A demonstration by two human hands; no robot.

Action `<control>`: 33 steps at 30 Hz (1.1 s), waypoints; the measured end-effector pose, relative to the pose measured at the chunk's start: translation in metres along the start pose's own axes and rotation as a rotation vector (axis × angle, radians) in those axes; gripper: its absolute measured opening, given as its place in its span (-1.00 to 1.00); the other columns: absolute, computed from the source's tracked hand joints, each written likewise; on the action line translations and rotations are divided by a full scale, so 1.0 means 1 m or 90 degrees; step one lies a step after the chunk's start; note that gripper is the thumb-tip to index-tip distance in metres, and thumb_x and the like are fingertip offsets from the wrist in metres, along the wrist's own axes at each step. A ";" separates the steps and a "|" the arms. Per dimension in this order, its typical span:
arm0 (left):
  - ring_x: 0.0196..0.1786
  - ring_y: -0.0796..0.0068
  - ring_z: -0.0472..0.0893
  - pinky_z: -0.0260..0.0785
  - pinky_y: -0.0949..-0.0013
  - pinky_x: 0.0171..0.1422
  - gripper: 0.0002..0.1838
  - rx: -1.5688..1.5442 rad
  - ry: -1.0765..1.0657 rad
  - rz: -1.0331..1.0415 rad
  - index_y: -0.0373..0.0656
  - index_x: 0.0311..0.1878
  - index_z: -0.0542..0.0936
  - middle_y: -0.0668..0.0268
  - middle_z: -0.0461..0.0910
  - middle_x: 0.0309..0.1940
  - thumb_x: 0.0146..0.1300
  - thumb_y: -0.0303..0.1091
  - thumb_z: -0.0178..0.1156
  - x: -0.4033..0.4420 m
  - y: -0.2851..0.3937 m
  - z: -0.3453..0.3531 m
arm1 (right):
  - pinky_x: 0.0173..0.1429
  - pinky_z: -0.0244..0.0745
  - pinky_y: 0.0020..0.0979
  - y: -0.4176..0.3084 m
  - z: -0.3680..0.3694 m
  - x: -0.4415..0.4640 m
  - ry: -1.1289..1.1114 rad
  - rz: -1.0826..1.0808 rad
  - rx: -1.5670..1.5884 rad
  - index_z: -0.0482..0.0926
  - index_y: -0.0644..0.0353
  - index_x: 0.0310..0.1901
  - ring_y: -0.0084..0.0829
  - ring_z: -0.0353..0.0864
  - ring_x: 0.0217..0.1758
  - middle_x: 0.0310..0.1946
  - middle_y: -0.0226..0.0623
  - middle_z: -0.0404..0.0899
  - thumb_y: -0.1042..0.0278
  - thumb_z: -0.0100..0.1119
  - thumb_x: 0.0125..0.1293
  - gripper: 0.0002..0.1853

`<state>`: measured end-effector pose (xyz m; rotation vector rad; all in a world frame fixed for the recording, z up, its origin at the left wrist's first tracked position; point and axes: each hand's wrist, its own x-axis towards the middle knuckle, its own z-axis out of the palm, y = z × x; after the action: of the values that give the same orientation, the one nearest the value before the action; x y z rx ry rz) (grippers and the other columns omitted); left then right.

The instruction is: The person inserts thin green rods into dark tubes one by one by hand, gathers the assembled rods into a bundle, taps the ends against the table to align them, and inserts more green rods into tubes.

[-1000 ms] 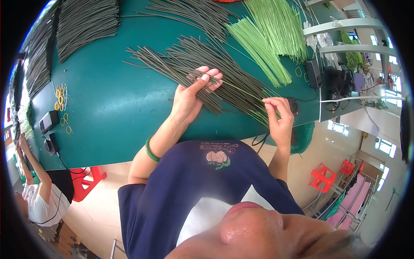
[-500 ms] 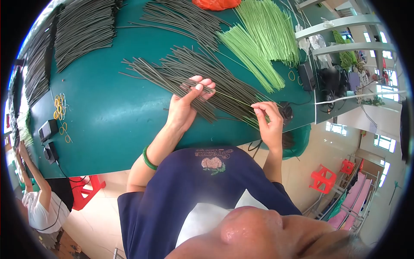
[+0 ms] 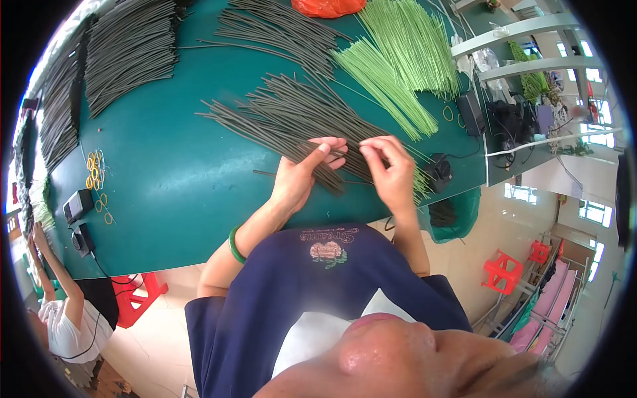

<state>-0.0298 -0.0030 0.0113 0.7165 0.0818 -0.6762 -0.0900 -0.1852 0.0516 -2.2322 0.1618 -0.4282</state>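
Dark stems [image 3: 249,129] lie in the L hand [image 3: 293,184], in a slanting bundle above the green table [image 3: 166,166]. L hand: partly closed, thumb on top, fingers curled beneath. R hand [image 3: 394,180]: thumb & fingertips drawn close together beside the bundle, palm off the stems; cannot tell if a stem is pinched b/w them.

Technique (judged): press L thumb just enough to stop rolling; excess force may bend stems. Pick w/ R fingertips only, one stem at a time, pulling along its length to avoid snagging. Align ends before tightening grip; the held ends look uneven.

Adjacent: loose dark pile [image 3: 298,99], partly under the hands' reach, green tips toward R side. Hold bundle clear of it to prevent mixing. Beyond: lt.-green stems [image 3: 411,53], upper R; more dark stems [image 3: 133,50], upper L; rubber bands [image 3: 95,171], far L; orange bag [image 3: 328,5], top edge. Co-worker [image 3: 73,325]: lower L, hands apart from this work.
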 end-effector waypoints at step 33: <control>0.31 0.06 0.63 0.59 0.09 0.44 -0.53 -0.162 0.055 0.013 -0.47 0.39 0.40 -0.07 0.58 0.26 0.49 -0.53 0.21 0.006 0.013 -0.008 | -0.23 0.45 -0.36 -0.008 -0.047 -0.022 -0.085 0.003 -0.122 0.66 0.24 -0.13 -0.36 0.50 -0.28 -0.27 -0.35 0.65 0.51 0.28 0.43 -0.95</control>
<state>-0.0159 0.0062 0.0109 0.5013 0.2357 -0.6024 -0.1275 -0.2086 0.0802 -2.4402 0.1416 -0.2690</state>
